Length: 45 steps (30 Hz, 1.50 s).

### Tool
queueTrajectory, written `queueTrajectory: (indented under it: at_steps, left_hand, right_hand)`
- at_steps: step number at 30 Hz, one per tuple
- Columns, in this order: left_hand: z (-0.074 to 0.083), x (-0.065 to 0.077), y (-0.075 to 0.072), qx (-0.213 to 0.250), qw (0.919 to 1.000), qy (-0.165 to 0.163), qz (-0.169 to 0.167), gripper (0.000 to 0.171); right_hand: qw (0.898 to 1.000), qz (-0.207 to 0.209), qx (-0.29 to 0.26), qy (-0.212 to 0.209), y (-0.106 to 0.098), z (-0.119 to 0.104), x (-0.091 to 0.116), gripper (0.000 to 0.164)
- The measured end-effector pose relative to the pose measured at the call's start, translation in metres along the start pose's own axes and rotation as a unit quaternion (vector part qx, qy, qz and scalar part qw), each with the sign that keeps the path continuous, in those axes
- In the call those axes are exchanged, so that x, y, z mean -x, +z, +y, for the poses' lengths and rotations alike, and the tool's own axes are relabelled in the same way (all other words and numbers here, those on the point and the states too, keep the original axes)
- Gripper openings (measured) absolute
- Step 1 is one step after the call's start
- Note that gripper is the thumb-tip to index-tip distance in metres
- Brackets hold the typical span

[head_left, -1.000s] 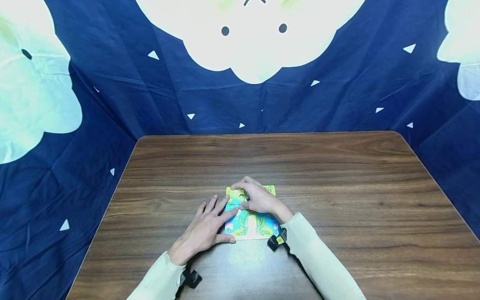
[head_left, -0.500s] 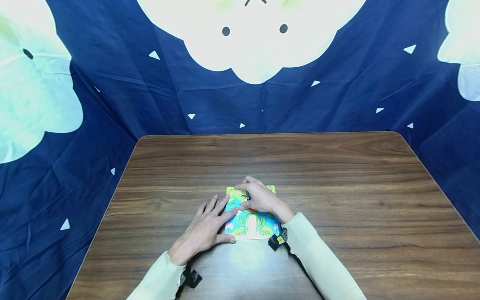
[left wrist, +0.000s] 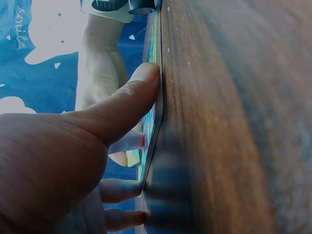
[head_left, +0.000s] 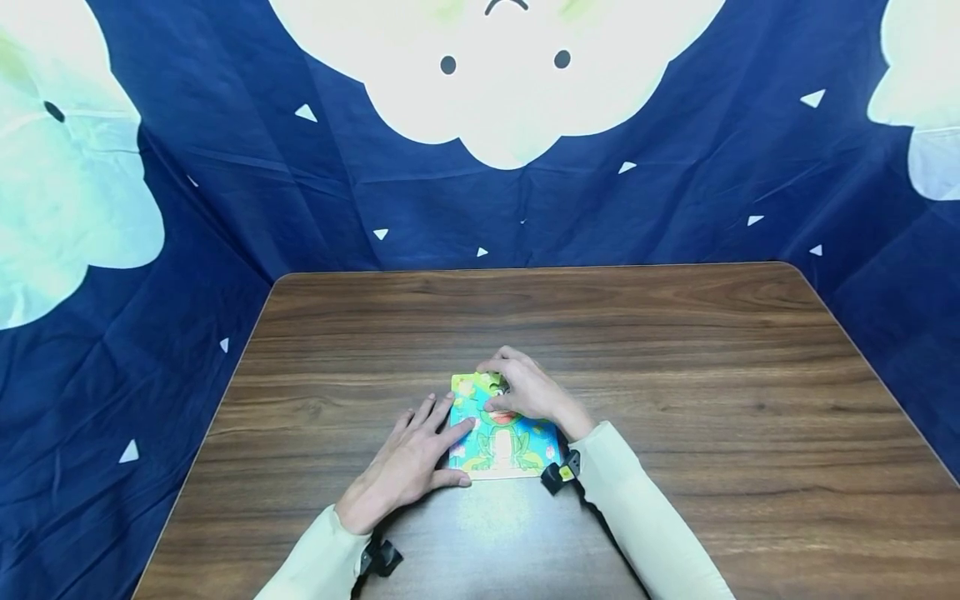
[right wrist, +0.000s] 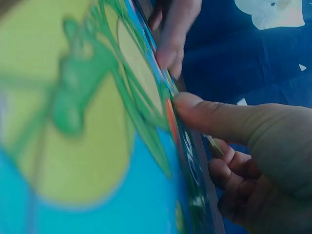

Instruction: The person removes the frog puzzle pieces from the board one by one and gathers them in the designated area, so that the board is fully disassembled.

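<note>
A frog jigsaw puzzle, blue and green with a pale lower edge, lies in the middle of the table. Spread along its left side is my left hand; its forefinger touches the picture and its thumb rests on the near edge. Over the upper right part, my right hand has its thumb down by the frog's red mouth and its other fingers curled at the far edge. A small yellow-green puzzle piece stands tilted at those fingers, mostly hidden by the hand.
The brown wooden table stretches out around the puzzle. Behind and beside it hangs a dark blue cloth with white clouds and triangles. Black wrist cameras sit low by both sleeves.
My right hand has slid slightly right and toward the far edge, uncovering more of the puzzle's upper left and the frog's mouth. The left hand stays nearly where it was.
</note>
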<state>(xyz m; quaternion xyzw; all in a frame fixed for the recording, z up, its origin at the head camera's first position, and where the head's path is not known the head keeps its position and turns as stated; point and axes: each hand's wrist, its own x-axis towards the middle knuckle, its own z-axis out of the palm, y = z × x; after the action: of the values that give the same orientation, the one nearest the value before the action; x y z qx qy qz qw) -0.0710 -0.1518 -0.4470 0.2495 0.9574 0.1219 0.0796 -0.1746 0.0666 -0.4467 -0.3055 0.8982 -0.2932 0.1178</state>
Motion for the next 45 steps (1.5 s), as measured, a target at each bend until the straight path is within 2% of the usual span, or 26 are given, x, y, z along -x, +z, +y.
queueTrajectory:
  at_steps: [9, 17, 31, 45]
  left_hand:
    - [0.0, -0.002, 0.0, -0.009, 1.0, 0.004, 0.003, 0.072]
    - [0.001, -0.002, 0.0, -0.01, 0.9999, 0.003, 0.004, 0.072]
    - [0.001, -0.001, 0.001, -0.004, 0.9999, 0.002, 0.011, 0.072]
    - [0.001, 0.0, 0.002, -0.003, 1.0, 0.0, 0.009, 0.071]
  right_hand:
    - [0.999, 0.006, -0.029, -0.03, -0.019, 0.015, 0.01, 0.051]
    - [0.998, -0.004, -0.055, -0.014, -0.035, 0.032, 0.025, 0.052]
    - [0.998, 0.036, -0.055, 0.005, -0.066, 0.066, 0.056, 0.052]
    - [0.997, 0.062, -0.036, 0.037, -0.083, 0.106, 0.083, 0.051]
